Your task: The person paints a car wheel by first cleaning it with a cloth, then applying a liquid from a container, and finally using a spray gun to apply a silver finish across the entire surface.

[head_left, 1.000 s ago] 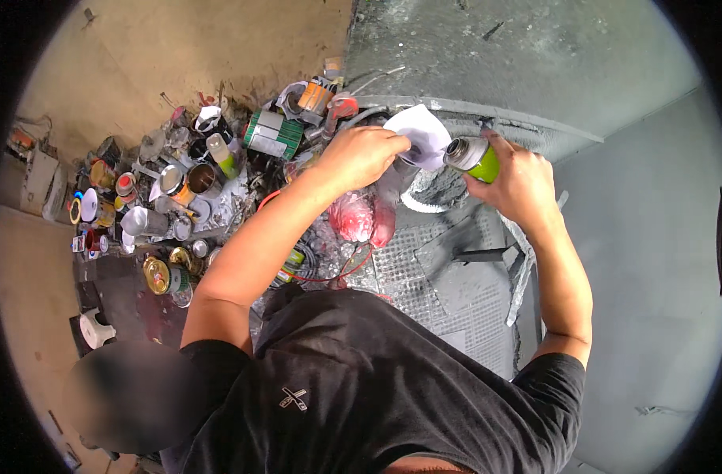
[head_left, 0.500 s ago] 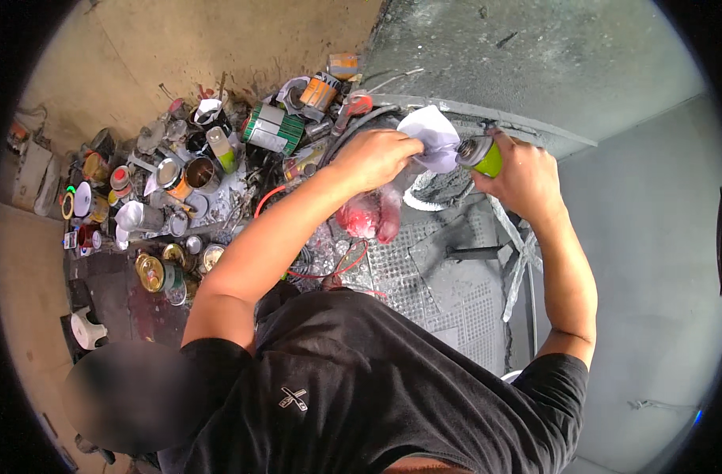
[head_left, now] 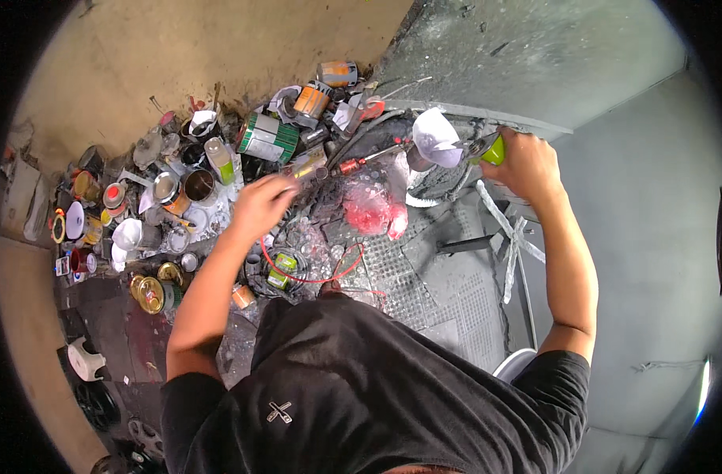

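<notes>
My right hand point(head_left: 528, 164) is wrapped round a small can point(head_left: 493, 150) with a bright green label, tilted so that its grey end points toward a white paper cone point(head_left: 437, 139). The cone sits upright, wide mouth up; what holds it from below is mostly hidden. My left hand point(head_left: 263, 207) is over the left side of the bench, near a clear cup and the green-labelled bottle point(head_left: 221, 162). Motion smears its fingers, so whether they hold anything is unclear. Below and left of the cone lies a red, plastic-wrapped object point(head_left: 369, 209).
Paint tins and cups crowd the bench on the left, among them a large green-striped tin point(head_left: 267, 138) and an orange-labelled tin point(head_left: 312, 101). A thin red hose point(head_left: 321, 278) loops across the middle. A wrapped stand point(head_left: 515, 237) is at the right, before the grey wall point(head_left: 645, 221).
My left hand has let go of the paper cone and swung left over the bench. My right hand and the green can stay close to the cone, slightly shifted.
</notes>
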`<act>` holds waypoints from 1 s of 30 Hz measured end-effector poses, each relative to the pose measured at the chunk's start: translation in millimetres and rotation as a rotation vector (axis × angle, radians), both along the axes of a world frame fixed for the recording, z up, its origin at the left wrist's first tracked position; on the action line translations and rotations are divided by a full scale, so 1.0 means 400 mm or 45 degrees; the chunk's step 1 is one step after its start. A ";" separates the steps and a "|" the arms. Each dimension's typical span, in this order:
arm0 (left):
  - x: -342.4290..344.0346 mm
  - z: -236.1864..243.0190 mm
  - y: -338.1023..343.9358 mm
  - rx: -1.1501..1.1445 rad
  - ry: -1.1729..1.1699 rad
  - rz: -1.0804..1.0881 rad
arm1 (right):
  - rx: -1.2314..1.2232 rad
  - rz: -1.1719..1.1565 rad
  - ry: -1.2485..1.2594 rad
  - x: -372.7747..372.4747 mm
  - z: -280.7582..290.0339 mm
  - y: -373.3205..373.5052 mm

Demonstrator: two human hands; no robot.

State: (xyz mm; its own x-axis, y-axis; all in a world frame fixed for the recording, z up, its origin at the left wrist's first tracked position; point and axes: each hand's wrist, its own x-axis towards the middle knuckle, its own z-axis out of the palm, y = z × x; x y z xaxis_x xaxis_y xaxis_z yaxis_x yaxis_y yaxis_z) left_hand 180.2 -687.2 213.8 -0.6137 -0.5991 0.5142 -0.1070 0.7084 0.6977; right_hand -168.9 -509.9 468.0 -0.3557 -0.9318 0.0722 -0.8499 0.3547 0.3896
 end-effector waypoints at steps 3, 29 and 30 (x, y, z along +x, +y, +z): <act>0.248 -0.097 0.018 0.074 -0.183 0.317 | 0.017 -0.102 -0.013 0.022 0.016 -0.012; 1.196 -0.677 0.823 1.604 -0.297 1.245 | -0.371 0.230 -2.064 0.773 -1.060 -0.492; 1.186 -0.641 0.829 1.613 -0.291 1.275 | -0.339 0.323 -1.525 0.833 -1.070 -0.519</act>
